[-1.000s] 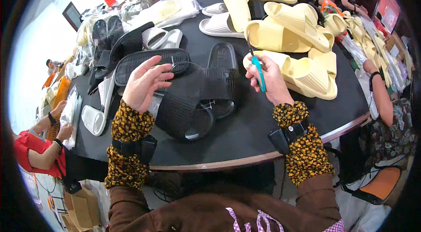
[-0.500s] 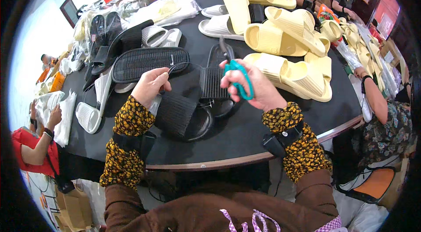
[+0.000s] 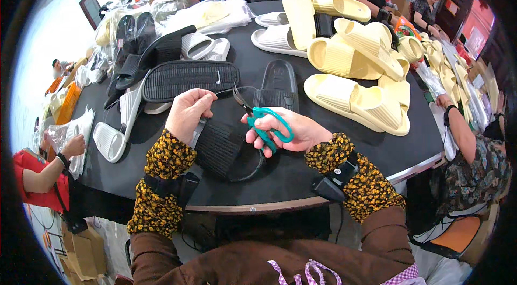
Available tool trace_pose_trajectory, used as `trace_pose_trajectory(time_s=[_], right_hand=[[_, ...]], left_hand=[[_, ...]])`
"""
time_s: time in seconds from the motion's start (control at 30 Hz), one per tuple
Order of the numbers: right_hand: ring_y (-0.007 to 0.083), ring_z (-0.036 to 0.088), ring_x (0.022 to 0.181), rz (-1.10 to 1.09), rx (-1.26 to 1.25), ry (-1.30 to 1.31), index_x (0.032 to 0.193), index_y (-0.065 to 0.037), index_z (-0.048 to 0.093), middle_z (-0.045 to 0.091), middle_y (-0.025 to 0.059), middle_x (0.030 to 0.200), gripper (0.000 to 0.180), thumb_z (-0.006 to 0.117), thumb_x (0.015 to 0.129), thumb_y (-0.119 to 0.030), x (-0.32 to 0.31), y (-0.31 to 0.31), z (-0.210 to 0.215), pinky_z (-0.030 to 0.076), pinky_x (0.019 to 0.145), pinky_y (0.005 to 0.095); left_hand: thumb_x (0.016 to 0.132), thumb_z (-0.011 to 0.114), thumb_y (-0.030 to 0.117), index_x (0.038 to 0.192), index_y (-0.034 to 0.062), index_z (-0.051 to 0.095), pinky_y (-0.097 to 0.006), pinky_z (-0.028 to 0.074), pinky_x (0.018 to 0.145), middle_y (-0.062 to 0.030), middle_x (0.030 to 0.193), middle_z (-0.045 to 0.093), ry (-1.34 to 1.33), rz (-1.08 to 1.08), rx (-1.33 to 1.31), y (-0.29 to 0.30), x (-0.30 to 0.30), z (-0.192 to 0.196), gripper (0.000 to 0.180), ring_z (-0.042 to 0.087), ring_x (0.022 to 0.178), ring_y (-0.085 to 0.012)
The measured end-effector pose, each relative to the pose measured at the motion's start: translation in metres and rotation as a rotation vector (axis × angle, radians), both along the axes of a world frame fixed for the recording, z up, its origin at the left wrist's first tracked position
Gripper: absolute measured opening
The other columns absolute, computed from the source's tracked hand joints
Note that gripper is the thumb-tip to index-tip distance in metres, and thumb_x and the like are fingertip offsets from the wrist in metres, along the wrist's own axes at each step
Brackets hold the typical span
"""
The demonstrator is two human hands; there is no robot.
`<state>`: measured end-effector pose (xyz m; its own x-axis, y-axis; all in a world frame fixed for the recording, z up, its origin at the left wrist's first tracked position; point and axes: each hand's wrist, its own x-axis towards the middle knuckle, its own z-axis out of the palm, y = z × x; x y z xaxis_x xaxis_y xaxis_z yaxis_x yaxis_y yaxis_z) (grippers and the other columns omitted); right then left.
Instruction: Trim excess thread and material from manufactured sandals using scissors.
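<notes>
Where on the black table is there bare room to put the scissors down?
Bare table shows between the right hand and the near yellow slippers. A smaller strip lies between the black slipper and the white slipper. The far half is crowded with slippers.

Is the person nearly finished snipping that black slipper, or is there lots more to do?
In hand: the left hand pinches a thin thread off the black rubber slipper, and the right hand holds teal-handled scissors at it. Whether the pale yellow slippers piled on the round black table are done, I cannot tell. More black slippers lie beside it, perhaps waiting.
</notes>
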<state>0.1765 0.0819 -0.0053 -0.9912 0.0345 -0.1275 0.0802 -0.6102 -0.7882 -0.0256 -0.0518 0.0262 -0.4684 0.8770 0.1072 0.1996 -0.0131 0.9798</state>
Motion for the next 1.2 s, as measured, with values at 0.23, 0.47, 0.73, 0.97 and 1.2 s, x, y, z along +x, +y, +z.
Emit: trace_pose_trajectory(time_s=[0.23,0.47,0.73,0.97,1.2], right_hand=[[0.0154,0.062,0.067,0.045,0.021,-0.017,0.113,-0.001,0.046,0.062,0.0111,0.084,0.035,0.057,0.086,-0.021,-0.001,0.006,-0.002,0.052,0.048,0.0284],[0.0145,0.06,0.062,-0.007,0.027,-0.019,0.112,-0.001,0.047,0.061,0.0097,0.081,0.035,0.058,0.086,-0.021,0.001,0.008,-0.002,0.05,0.046,0.0272],[0.0063,0.045,0.046,-0.123,0.141,-0.034,0.11,0.002,0.049,0.054,0.0028,0.069,0.033,0.056,0.082,-0.014,0.009,0.004,0.007,0.037,0.037,0.0206],[0.008,0.052,0.047,-0.201,0.078,-0.031,0.104,-0.003,0.052,0.057,0.0038,0.069,0.025,0.06,0.084,-0.017,0.011,0.014,-0.002,0.039,0.035,0.0219],[0.0066,0.048,0.048,-0.223,0.107,-0.071,0.111,0.0,0.049,0.055,0.0035,0.072,0.032,0.055,0.083,-0.014,0.009,0.01,0.004,0.038,0.039,0.0214]], left_hand=[[0.088,0.054,0.011,0.09,-0.0042,0.058,-0.024,0.044,0.062,-0.0013,0.067,0.053,-0.084,0.012,0.03,0.003,-0.003,-0.002,0.016,0.049,0.059,-0.008],[0.089,0.054,0.011,0.089,-0.0029,0.059,-0.022,0.042,0.06,0.0005,0.066,0.052,-0.077,-0.054,0.006,-0.001,0.016,0.007,0.015,0.047,0.059,-0.006],[0.089,0.054,0.012,0.09,-0.002,0.057,-0.023,0.045,0.065,0.0012,0.064,0.051,-0.098,0.007,0.002,-0.006,0.018,0.009,0.014,0.047,0.056,-0.0066],[0.09,0.052,0.01,0.091,-0.0013,0.058,-0.023,0.046,0.06,0.0014,0.061,0.051,-0.128,0.123,0.202,-0.017,-0.003,0.005,0.013,0.047,0.052,-0.0054],[0.092,0.051,0.016,0.094,0.0014,0.057,-0.02,0.031,0.041,0.004,0.058,0.04,-0.203,0.302,0.231,-0.057,-0.033,-0.004,0.015,0.03,0.042,-0.003]])
